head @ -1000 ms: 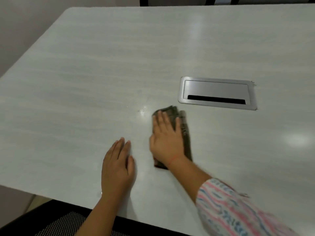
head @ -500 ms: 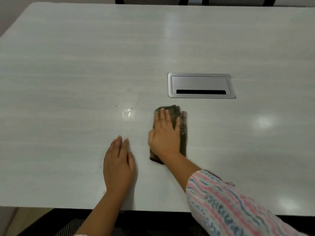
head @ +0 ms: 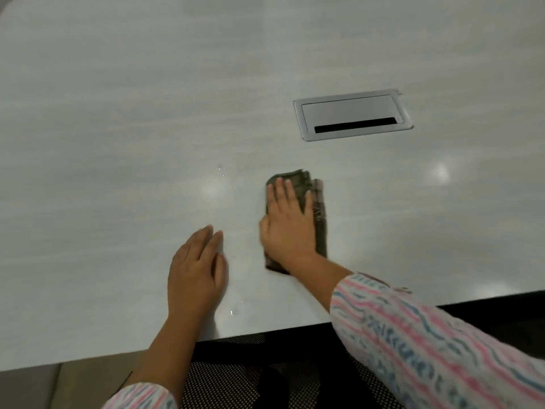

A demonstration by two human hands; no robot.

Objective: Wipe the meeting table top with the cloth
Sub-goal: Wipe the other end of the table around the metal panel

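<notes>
A pale, wood-grained meeting table top (head: 124,119) fills most of the view. A dark, folded cloth (head: 320,208) lies on it near the front edge. My right hand (head: 287,222) presses flat on the cloth, fingers pointing away from me, and covers most of it. To its left, my left hand (head: 196,273) rests flat on the bare table with its fingers together and holds nothing. A few small water drops (head: 233,312) glisten by my left hand.
A silver cable hatch (head: 351,113) with a dark slot is set into the table beyond the cloth, to the right. The table's front edge (head: 265,330) runs below my hands. A black mesh chair (head: 236,376) stands under the edge.
My view has swung left and tilted, so the hatch now sits further right. Both hands have stayed flat in nearly the same spots, the right one on the cloth.
</notes>
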